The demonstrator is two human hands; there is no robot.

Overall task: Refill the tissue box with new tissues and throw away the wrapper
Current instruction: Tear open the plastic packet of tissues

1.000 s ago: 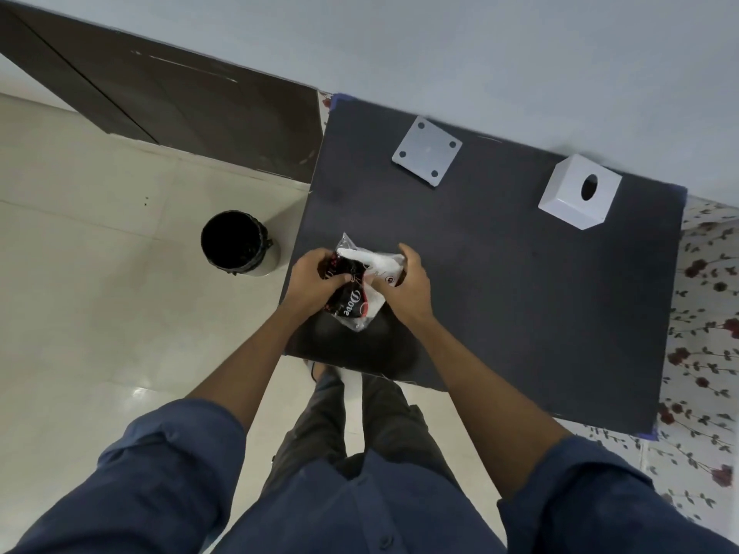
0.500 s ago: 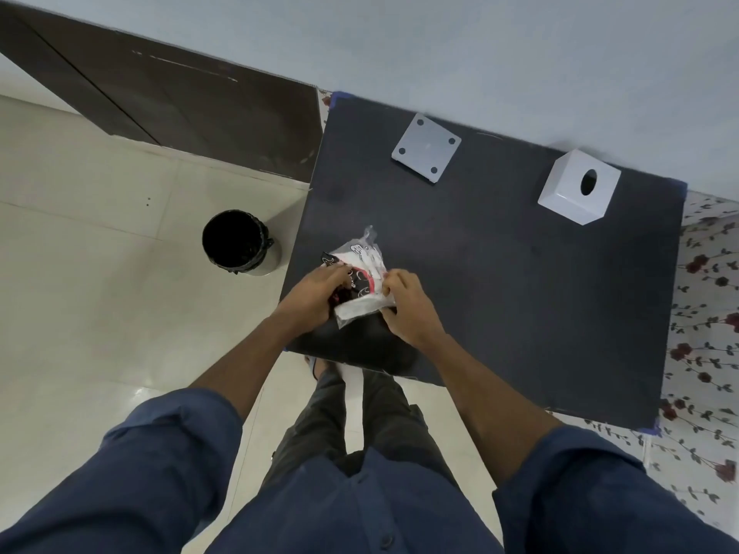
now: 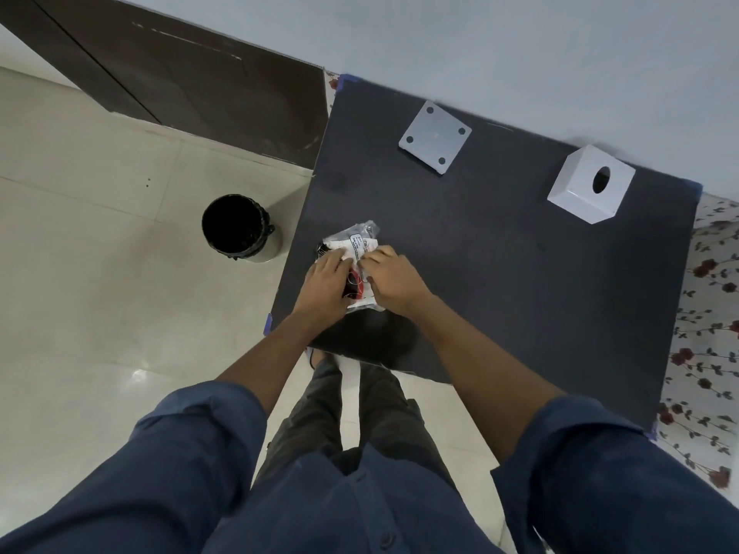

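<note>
Centrally, near the front left part of the dark desk (image 3: 520,273), a tissue pack (image 3: 354,245) in a crinkled clear wrapper with white, black and red print is held between both hands. The left hand (image 3: 326,285) is laid over the pack's left side, fingers curled down onto the plastic; the right hand (image 3: 394,279) is closed over its right side, with fingertips pinching the wrapper near the top. Much of the pack is hidden by the hands, so it cannot be told whether the wrapper is open.

Well apart from the pack, at the far right of the desk by the wall, a white tissue box (image 3: 590,185) is seen with an oval hole in its upper face; nothing is seen protruding from the hole and its inside cannot be made out. At the far middle edge a flat white square panel (image 3: 435,137) with four dark round dots at its corners is laid. Between the pack and these two items the desk surface is bare.

The pack is held close to the desk's left edge. Beyond that edge, on the pale tiled floor (image 3: 100,273), a round bin (image 3: 238,227) lined in black is placed, just beside the desk; its inside appears only dark. A dark wooden door (image 3: 192,74) is seen further back. A floral cloth (image 3: 712,313) is visible past the desk's right edge.
</note>
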